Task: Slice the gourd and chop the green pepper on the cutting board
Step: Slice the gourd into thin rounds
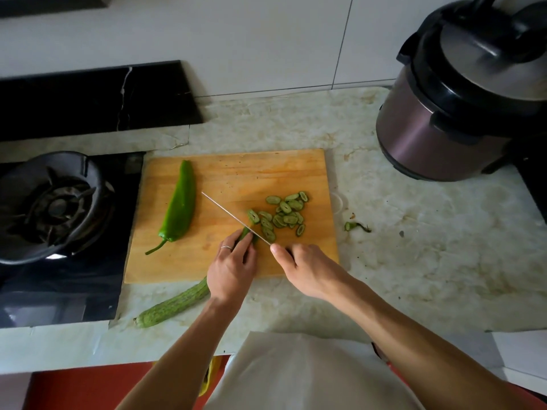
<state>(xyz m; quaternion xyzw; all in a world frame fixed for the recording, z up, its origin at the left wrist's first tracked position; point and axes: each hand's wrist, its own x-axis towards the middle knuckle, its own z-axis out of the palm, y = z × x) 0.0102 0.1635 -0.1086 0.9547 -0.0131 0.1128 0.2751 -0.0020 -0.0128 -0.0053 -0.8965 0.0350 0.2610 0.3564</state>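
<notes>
While the left hand (232, 269) curls its fingers around the cut end of a long striped gourd (174, 306), the right hand (302, 267) grips a knife (233, 218), blade edge resting against that end. The gourd trails off the wooden cutting board (231, 173) onto the counter (414, 247). Green slices (284, 216) lie piled just right of the blade. A whole green pepper (179, 205) lies on the board's left side.

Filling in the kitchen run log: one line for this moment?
step: slicing gourd | left hand steadies it | right hand holds knife | slices on cutting board | green pepper whole
</notes>
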